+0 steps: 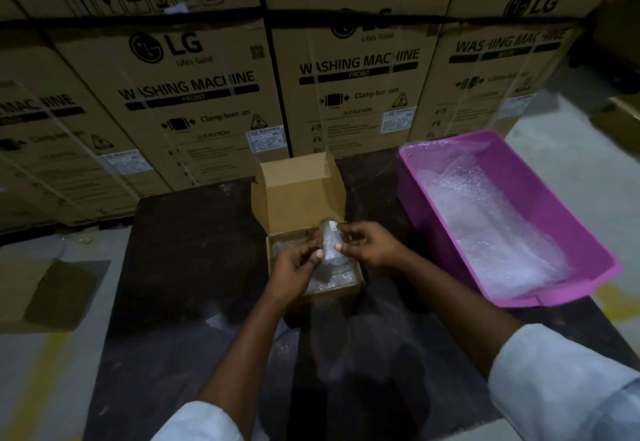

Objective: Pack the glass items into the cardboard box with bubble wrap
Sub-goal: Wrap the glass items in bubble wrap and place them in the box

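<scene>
Both hands pinch a clear glass (pixel 330 245) just above the open cardboard box (pixel 299 195) on the table (pixel 194 267) — left hand (pixel 294 269) low, right hand (pixel 369 245) beside it. Lower it slowly onto the bubble wrap (pixel 322 283) lining — keep each grip firm until it settles.

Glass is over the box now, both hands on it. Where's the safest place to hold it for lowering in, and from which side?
Hold the glass by its side wall around mid-height, one hand from each side, as the left hand and right hand do now. It is a smooth, clear cylinder, tilted over the cardboard box, so opposed grips on the wall likely steady it better than pinching the rim.
</scene>
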Action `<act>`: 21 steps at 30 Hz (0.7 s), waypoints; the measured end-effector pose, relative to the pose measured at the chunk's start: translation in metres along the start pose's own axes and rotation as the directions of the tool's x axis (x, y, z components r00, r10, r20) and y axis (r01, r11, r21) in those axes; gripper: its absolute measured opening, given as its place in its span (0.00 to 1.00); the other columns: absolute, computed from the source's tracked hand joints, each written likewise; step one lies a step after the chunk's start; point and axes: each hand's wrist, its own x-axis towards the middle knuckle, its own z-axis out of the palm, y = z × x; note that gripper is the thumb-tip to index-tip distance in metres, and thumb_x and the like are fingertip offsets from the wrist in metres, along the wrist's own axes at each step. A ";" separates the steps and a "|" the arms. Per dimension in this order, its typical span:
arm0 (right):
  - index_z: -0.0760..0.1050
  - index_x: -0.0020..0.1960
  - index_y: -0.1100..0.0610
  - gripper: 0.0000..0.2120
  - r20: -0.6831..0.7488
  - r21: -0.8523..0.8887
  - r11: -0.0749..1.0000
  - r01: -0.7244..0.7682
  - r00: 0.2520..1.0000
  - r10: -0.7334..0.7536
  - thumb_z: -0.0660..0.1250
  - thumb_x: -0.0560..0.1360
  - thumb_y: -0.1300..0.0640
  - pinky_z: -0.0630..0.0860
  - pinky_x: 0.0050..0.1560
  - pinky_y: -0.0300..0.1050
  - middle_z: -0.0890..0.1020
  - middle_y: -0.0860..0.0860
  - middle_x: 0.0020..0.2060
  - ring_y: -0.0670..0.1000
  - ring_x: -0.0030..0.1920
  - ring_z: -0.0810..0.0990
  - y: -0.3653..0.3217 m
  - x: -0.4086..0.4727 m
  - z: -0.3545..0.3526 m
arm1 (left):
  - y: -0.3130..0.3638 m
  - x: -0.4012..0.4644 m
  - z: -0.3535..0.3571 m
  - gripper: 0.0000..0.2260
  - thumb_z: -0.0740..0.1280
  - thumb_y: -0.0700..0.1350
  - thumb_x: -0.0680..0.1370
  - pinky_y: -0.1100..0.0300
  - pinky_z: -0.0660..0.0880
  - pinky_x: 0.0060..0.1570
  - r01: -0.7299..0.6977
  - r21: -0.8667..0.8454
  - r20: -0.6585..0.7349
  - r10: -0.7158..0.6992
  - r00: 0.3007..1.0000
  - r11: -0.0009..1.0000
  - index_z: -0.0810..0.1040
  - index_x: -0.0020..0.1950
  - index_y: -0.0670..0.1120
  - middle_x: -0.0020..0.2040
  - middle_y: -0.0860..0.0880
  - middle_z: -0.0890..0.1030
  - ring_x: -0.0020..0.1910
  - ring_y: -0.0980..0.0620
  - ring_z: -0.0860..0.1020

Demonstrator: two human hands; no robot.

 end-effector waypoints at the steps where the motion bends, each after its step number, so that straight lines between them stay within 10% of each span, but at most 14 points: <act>1: 0.73 0.66 0.64 0.21 -0.006 -0.039 0.999 -0.014 1.000 0.014 0.70 0.75 0.60 0.76 0.59 0.47 0.79 0.56 0.60 0.52 0.56 0.79 0.004 0.002 0.003 | -0.007 0.001 0.002 0.15 0.64 0.36 0.79 0.66 0.72 0.60 0.020 -0.015 -0.005 -0.020 1.000 1.000 0.74 0.65 0.48 0.62 0.53 0.78 0.61 0.64 0.75; 9: 0.72 0.63 0.62 0.20 0.006 -0.596 0.803 -0.022 0.999 0.031 0.65 0.77 0.51 0.72 0.59 0.47 0.75 0.61 0.62 0.59 0.62 0.74 -0.002 0.022 0.027 | -0.032 0.010 0.006 0.16 0.65 0.39 0.79 0.53 0.70 0.67 0.165 0.075 -0.053 -0.161 0.985 0.983 0.75 0.67 0.38 0.64 0.44 0.78 0.65 0.51 0.75; 21: 0.66 0.66 0.61 0.22 0.015 -0.696 0.707 -0.127 0.981 0.191 0.66 0.75 0.56 0.70 0.61 0.45 0.66 0.62 0.67 0.58 0.66 0.71 -0.003 0.033 0.055 | -0.034 0.022 0.010 0.09 0.65 0.31 0.74 0.57 0.74 0.48 0.235 0.394 -0.044 -0.237 0.970 0.889 0.83 0.48 0.39 0.46 0.42 0.84 0.47 0.48 0.80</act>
